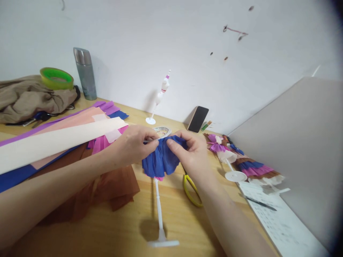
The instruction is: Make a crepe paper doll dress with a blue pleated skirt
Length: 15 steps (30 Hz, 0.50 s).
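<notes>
My left hand (134, 144) and my right hand (191, 151) both pinch the top of a gathered blue crepe paper skirt (160, 160) held above the wooden table (112, 228). A pink layer peeks out under the blue one. The skirt sits on a doll figure whose white plastic stand (160, 217) points toward me. A roll of tape (162, 131) lies just behind my fingers. Yellow-handled scissors (191, 191) lie under my right wrist.
Crepe paper sheets (61, 137) in cream, peach, purple, blue and brown spread at left. Behind them lie a tan cloth (29, 96), a green tape ring (56, 77) and a steel flask (85, 73). A bare doll (160, 93), phone (198, 119), dressed dolls (241, 164), pen (258, 203) and laptop lid (300, 142) are nearby.
</notes>
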Each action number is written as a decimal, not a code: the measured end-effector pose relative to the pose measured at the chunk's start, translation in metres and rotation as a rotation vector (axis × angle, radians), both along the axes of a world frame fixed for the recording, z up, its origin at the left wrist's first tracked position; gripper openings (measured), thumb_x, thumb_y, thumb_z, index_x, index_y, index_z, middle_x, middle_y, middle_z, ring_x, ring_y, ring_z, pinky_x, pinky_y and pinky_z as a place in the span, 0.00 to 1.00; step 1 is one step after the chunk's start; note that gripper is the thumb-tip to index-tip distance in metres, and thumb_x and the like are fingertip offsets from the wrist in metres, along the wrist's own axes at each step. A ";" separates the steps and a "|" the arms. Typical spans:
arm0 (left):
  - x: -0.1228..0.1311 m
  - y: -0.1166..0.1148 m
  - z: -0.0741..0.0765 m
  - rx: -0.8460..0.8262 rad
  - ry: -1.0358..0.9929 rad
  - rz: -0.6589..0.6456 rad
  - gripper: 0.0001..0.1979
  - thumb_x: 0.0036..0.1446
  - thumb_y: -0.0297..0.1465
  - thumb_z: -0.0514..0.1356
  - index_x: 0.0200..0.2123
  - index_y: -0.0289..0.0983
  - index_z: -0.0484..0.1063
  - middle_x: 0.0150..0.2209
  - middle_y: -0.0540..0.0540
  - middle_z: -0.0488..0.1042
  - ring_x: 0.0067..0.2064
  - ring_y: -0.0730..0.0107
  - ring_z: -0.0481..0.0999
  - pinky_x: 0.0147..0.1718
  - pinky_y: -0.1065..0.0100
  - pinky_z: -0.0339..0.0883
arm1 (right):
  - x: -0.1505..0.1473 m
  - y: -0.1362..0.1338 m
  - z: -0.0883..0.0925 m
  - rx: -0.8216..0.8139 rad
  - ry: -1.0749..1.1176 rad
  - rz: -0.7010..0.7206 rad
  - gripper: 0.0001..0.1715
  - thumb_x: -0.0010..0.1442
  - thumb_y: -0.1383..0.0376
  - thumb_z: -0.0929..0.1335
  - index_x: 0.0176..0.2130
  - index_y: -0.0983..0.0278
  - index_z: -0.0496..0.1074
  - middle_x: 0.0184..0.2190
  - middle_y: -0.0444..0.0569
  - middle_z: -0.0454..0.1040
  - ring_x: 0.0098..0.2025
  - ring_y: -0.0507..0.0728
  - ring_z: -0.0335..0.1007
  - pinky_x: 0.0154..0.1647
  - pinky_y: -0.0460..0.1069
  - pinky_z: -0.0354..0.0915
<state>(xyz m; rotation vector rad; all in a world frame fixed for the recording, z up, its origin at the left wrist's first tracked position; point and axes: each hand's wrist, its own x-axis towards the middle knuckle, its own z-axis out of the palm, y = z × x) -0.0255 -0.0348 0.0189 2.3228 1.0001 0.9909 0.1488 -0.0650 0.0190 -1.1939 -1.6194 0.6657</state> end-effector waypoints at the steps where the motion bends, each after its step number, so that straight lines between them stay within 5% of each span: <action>1: 0.000 0.000 0.000 -0.008 0.001 0.001 0.11 0.52 0.26 0.54 0.27 0.34 0.77 0.21 0.52 0.73 0.23 0.75 0.66 0.23 0.74 0.55 | 0.000 0.000 0.000 -0.022 0.015 0.014 0.09 0.51 0.61 0.70 0.24 0.63 0.70 0.20 0.42 0.67 0.23 0.51 0.61 0.26 0.47 0.60; 15: 0.001 -0.001 0.000 -0.038 -0.013 0.015 0.13 0.53 0.26 0.54 0.30 0.32 0.80 0.22 0.51 0.75 0.24 0.76 0.68 0.23 0.75 0.56 | 0.001 0.008 -0.005 -0.057 0.033 -0.015 0.10 0.48 0.62 0.71 0.24 0.62 0.66 0.19 0.41 0.63 0.22 0.50 0.58 0.22 0.46 0.58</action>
